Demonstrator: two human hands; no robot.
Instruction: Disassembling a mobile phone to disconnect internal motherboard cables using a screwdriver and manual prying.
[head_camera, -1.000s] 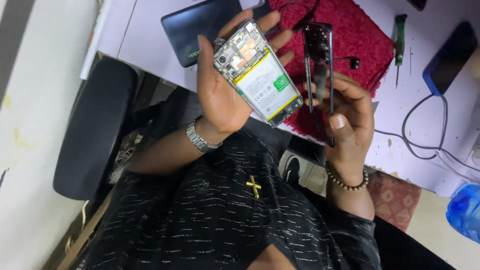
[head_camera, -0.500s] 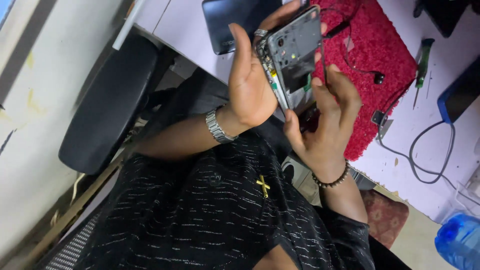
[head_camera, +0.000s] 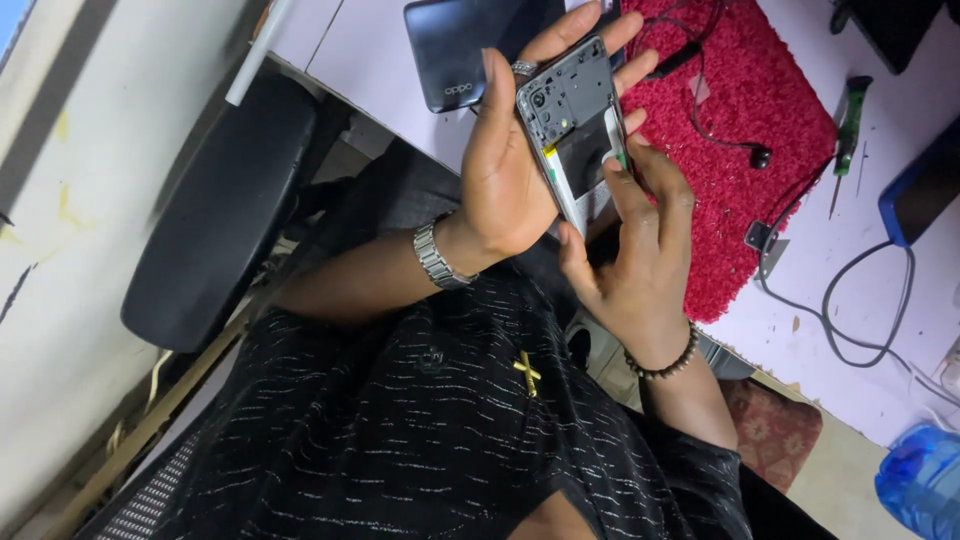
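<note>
Head view: opened phone (head_camera: 575, 130), back cover off, at 12 o'clock, cradled in left hand (head_camera: 510, 170). Right hand (head_camera: 635, 240) at its 5 o'clock, fingertips pressing its lower edge. Red mat (head_camera: 760, 130) at 2 o'clock; green screwdriver (head_camera: 848, 125) beyond.

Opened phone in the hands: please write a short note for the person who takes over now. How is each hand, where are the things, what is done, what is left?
Left hand: holds the opened phone upright, back cover off, insides facing the right hand.
Right hand: fingertips press on the phone's open lower part; no tool in it.
On the desk: dark back cover, red mat with earphone cable, green screwdriver.
Done: back cover is off.
Left: phone not closed; cover not refitted.
</note>
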